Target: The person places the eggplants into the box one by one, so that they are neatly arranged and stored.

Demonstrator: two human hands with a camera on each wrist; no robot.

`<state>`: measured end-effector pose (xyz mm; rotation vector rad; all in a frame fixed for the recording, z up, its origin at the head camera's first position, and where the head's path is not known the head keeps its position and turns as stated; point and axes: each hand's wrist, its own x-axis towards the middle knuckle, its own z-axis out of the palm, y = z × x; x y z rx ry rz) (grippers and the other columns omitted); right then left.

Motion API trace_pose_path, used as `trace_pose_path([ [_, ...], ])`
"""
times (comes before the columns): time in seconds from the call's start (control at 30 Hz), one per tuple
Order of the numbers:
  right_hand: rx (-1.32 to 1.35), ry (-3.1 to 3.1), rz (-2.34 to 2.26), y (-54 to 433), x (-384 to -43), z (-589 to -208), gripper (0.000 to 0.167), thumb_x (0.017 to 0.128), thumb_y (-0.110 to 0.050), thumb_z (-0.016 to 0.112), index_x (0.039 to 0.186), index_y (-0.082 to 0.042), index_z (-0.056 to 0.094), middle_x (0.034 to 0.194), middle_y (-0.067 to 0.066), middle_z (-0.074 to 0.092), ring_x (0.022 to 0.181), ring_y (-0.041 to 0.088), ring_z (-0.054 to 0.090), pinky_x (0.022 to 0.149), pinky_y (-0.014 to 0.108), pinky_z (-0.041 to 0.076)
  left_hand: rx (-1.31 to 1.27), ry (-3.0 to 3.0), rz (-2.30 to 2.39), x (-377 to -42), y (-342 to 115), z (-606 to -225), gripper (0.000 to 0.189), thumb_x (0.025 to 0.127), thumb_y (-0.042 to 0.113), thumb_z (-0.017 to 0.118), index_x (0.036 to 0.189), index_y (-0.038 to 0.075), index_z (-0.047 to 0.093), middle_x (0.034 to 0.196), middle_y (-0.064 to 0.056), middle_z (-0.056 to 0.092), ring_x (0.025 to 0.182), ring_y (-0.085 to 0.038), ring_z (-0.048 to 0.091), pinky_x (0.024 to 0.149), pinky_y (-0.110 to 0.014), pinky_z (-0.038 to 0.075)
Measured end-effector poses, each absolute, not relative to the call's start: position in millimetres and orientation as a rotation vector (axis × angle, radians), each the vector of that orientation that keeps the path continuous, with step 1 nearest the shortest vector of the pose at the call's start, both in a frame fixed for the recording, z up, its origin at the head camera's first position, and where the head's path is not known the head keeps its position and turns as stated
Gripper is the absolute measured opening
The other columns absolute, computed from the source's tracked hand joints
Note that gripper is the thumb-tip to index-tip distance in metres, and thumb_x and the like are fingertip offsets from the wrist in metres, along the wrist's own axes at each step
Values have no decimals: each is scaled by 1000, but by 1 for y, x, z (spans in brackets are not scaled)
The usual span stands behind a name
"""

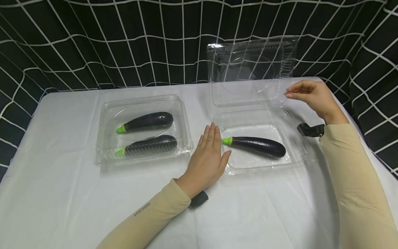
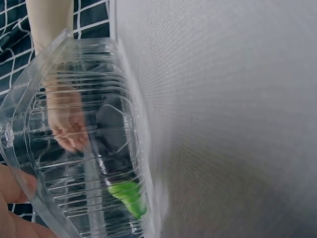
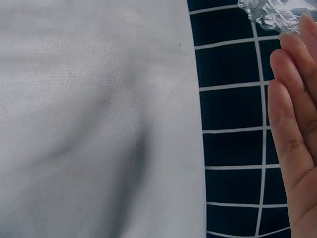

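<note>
A clear plastic clamshell box (image 1: 239, 170) lies on the table with its lid (image 1: 248, 93) raised and tilted back. One dark eggplant (image 1: 258, 145) with a green stem end rests in its base, also visible through the box wall (image 2: 74, 168) in the left wrist view. My left hand (image 1: 206, 164) has straight fingers along the left edge of the base, and its thumb (image 2: 17, 183) touches the rim. At the lid's right edge is my right hand (image 1: 314, 98), fingers extended and fingertips at the plastic (image 3: 275, 17); whether the thumb presses it is unclear.
To the left, a closed clear clamshell box (image 1: 104, 131) contains two eggplants (image 1: 149, 121). Both boxes lie on a white-covered table (image 1: 62, 193). Behind and to the right hangs dark cloth with white netting (image 1: 168, 45). The raised lid stands in front of it.
</note>
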<state>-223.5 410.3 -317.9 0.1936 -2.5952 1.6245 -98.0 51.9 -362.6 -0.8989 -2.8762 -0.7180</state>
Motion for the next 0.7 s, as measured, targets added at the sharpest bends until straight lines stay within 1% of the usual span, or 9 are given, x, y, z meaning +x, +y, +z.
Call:
trace_pose_path([
  [0.1,177,-2610,1598,411,-221,-316,18,81,9,68,98,3,70,85,-9,71,78,2,66,71,12,50,-900,-2867,-726,-98,52,-363,66,102,35,35,143,-14,19,152,-27,12,142,-33,4,114,-41,14],
  [0.3,144,-2607,1555,413,-213,-315,15,81,3,71,95,2,72,84,-12,70,79,1,65,71,10,48,-890,-2841,-732,-98,54,-364,66,102,35,37,143,-14,21,151,-28,15,142,-35,9,114,-42,16],
  [0.5,142,-2548,1550,413,-205,-317,12,81,4,70,93,4,73,83,-10,71,82,2,64,73,10,48,-886,-2845,-734,-97,54,-364,65,102,34,37,143,-14,20,152,-27,14,142,-36,10,114,-42,17],
  [0.7,142,-2528,1557,415,-200,-321,11,82,5,68,90,1,75,84,-9,71,84,3,64,74,11,48,-895,-2855,-755,-96,54,-364,66,102,34,36,143,-14,19,152,-28,13,142,-35,7,114,-41,15],
])
